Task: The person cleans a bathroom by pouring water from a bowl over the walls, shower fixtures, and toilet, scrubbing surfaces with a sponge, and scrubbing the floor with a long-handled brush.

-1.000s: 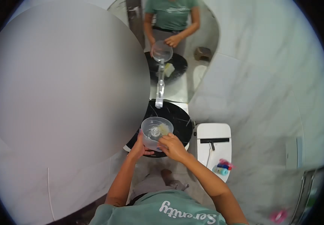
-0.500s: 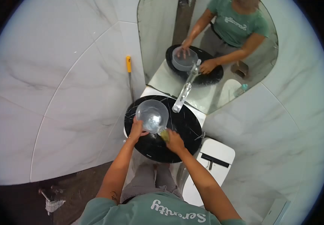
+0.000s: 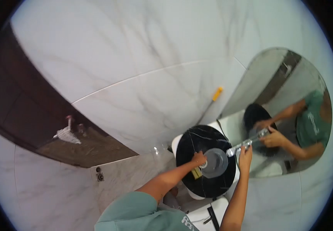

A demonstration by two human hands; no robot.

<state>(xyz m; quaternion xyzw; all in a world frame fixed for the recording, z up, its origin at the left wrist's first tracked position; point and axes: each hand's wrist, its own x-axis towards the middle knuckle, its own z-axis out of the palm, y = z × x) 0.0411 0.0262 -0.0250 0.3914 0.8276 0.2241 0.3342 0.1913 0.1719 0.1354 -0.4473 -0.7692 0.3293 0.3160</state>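
Note:
A clear plastic dipper (image 3: 215, 163) is over the black marbled washbasin (image 3: 197, 134), below the faucet's spout. My left hand (image 3: 199, 159) is closed around its handle side, at the left of the rim. Beside that hand, a yellowish sponge (image 3: 196, 173) lies in the basin. My right hand (image 3: 245, 156) is up at the silver faucet (image 3: 239, 148), with its fingers closed on the faucet body near the lever. Whether water is running I cannot tell.
An oval mirror (image 3: 286, 61) on the wall reflects the person and basin. A yellow-handled rod (image 3: 217, 93) leans on the marbled wall behind the basin. The white toilet (image 3: 221, 206) stands close at the right. A cloth (image 3: 68, 134) hangs near the dark door.
The view has swung left. My right hand has let go of the sponge and moved to the faucet. My left hand still holds the dipper, now nearer the spout.

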